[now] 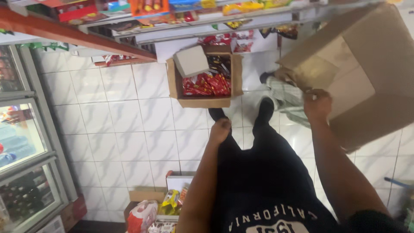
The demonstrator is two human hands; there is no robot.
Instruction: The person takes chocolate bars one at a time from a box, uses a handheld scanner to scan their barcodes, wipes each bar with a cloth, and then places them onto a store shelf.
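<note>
Here, a large brown cardboard box is held up at the right of the view, well above the white tiled floor, tilted so that its long axis runs on a slant from lower left to upper right and its open mouth, flaps spread, faces down and leftward toward the person's feet. The right hand pinches one flap edge, fingers closed on the cardboard; the left hand hangs loose at the thigh, fingers curled and holding nothing. A single-handed hold on a thin flap looks precarious: the flap could bend or tear, and the box could swing down onto the smaller open carton of red packets resting on the floor ahead of the shoes. A glass-doored cooler stands at far left, stocked shelves beyond.
</note>
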